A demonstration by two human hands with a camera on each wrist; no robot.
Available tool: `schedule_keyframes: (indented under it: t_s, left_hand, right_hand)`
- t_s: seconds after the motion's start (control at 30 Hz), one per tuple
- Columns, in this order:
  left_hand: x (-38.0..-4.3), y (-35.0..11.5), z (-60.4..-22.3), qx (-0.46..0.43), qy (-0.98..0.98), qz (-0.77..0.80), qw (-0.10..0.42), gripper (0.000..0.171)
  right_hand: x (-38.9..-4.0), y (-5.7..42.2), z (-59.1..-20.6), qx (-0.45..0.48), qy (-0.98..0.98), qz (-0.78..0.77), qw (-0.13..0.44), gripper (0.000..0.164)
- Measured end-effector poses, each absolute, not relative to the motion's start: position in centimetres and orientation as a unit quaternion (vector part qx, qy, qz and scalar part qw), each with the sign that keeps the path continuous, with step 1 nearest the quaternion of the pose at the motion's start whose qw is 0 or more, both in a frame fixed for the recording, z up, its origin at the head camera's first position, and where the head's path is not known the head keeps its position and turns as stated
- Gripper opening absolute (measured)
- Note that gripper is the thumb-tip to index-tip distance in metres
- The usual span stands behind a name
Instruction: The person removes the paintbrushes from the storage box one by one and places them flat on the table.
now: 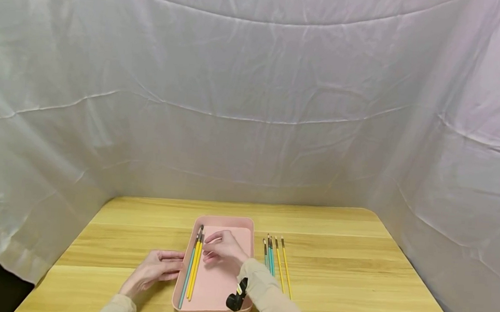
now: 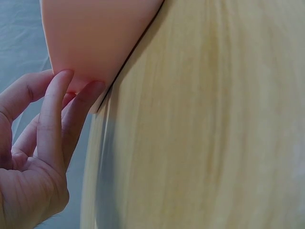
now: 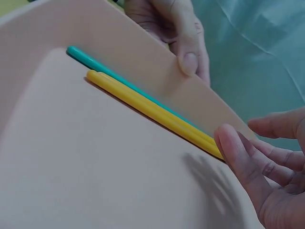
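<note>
A pink rectangular tray (image 1: pixel 218 291) lies on the table. One teal paintbrush (image 1: pixel 187 277) and two yellow paintbrushes (image 1: pixel 196 268) lie lengthwise along its left side, bristles toward the far end. My left hand (image 1: pixel 155 269) touches the tray's left wall from outside, fingers mostly extended, a fingertip at the rim. Over the tray my right hand (image 1: pixel 226 247) hovers just right of the brushes' bristle ends. Seen from the right wrist, its thumb (image 3: pixel 233 145) overlaps the yellow handles and stands apart from the forefinger, with nothing visibly held between them.
Right of the tray, several teal paintbrushes (image 1: pixel 272 259) and two yellow paintbrushes (image 1: pixel 286 265) lie on the wooden table (image 1: pixel 355 274). My right forearm hides some of their lower ends. Pale grey cloth (image 1: pixel 250 151) hangs behind the table and along its sides.
</note>
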State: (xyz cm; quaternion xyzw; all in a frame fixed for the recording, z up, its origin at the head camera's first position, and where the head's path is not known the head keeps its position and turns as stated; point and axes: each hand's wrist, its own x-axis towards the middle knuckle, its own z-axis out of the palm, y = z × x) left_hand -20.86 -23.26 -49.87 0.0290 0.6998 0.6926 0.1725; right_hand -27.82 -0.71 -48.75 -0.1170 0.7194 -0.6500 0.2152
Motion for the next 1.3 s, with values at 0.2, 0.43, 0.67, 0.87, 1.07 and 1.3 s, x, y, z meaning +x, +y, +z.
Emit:
schedule_keyframes:
  t_s: [0.2,0.43,0.67,0.87,1.07,1.3]
  left_hand:
    - [-20.9,-23.3,-49.9,0.028,0.697,0.695,0.174,0.055]
    - [-21.0,-23.3,-49.7,0.022,0.699,0.694,0.173,0.055]
    - [-20.9,-23.2,-49.7,0.019,0.699,0.693,0.172,0.055]
    - [-20.9,-23.2,-49.8,0.019,0.701,0.692,0.172,0.054]
    - [-20.9,-23.2,-49.5,0.023,0.699,0.694,0.174,0.054]
    - [-20.8,-23.2,-49.4,0.027,0.695,0.696,0.178,0.053]
  right_hand:
    - [-27.8,-1.8,-48.9,-0.106,0.738,-0.636,0.199,0.014]
    - [-28.0,-2.5,-49.4,-0.082,0.768,-0.609,0.181,0.013]
    - [-28.1,-3.2,-49.6,-0.068,0.774,-0.604,0.180,0.014]
    - [-28.1,-3.6,-49.8,-0.070,0.784,-0.595,0.165,0.016]
    - [-28.1,-3.8,-49.8,-0.067,0.794,-0.584,0.153,0.012]
    - [-28.1,-3.9,-49.7,-0.063,0.809,-0.565,0.152,0.012]
